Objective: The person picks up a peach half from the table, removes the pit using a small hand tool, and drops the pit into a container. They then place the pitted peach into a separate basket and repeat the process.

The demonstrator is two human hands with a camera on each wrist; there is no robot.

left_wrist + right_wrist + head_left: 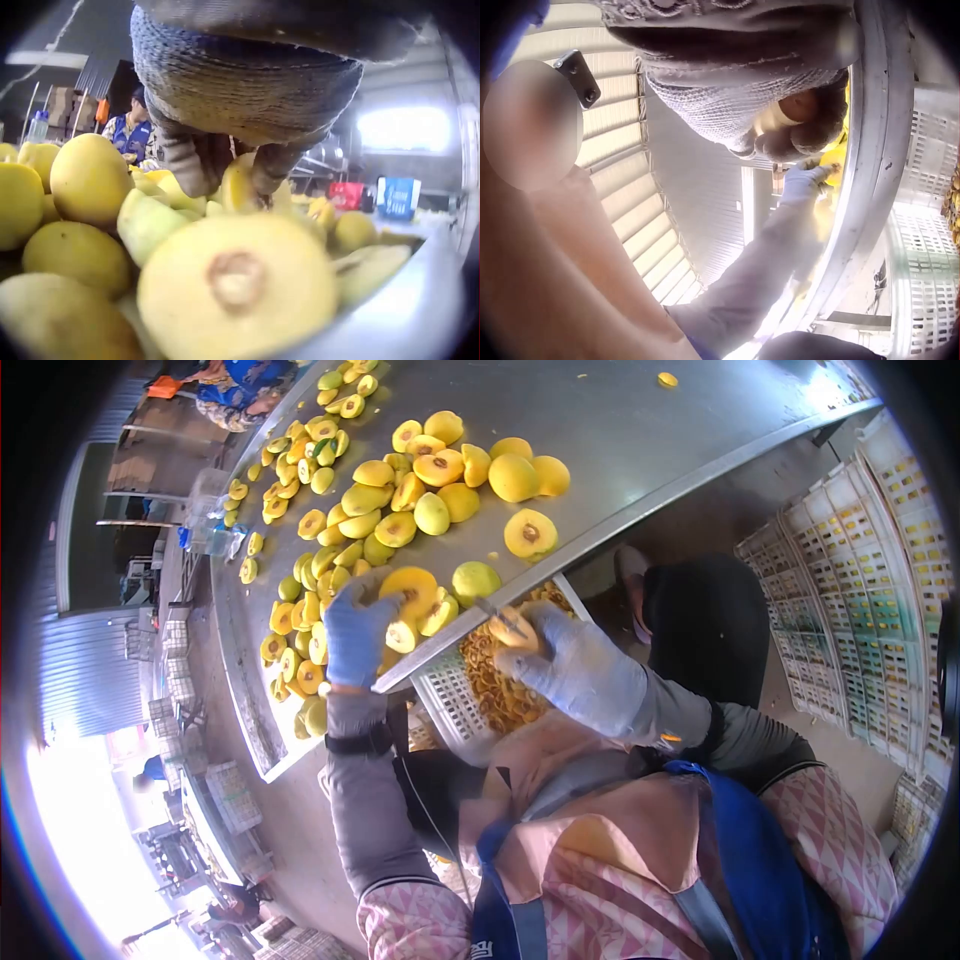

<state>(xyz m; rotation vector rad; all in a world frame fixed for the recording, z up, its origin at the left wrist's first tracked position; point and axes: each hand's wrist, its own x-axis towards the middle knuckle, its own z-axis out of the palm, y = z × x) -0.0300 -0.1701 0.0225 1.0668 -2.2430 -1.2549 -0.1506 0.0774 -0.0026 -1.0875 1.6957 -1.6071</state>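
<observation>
My gloved left hand (358, 638) is over the pile at the table's near edge, its fingers pinching a halved yellow peach (412, 588). Between those fingertips a peach piece (238, 184) shows in the left wrist view, behind a large cut half (238, 281) with a hollow at its centre. In my gloved right hand (590, 670), just off the metal edge, I grip a tool with a pale, wooden-looking handle (778, 118); its thin tip points toward the table. A whole greenish-yellow peach (476, 580) sits between the hands.
Many peach halves (395, 528) spread over the metal table (620, 450). Below its raised edge, a white crate (450, 705) holds brown scraps (495, 685). Stacked white crates (840, 580) stand to the right. Another person (133, 135) is across the table.
</observation>
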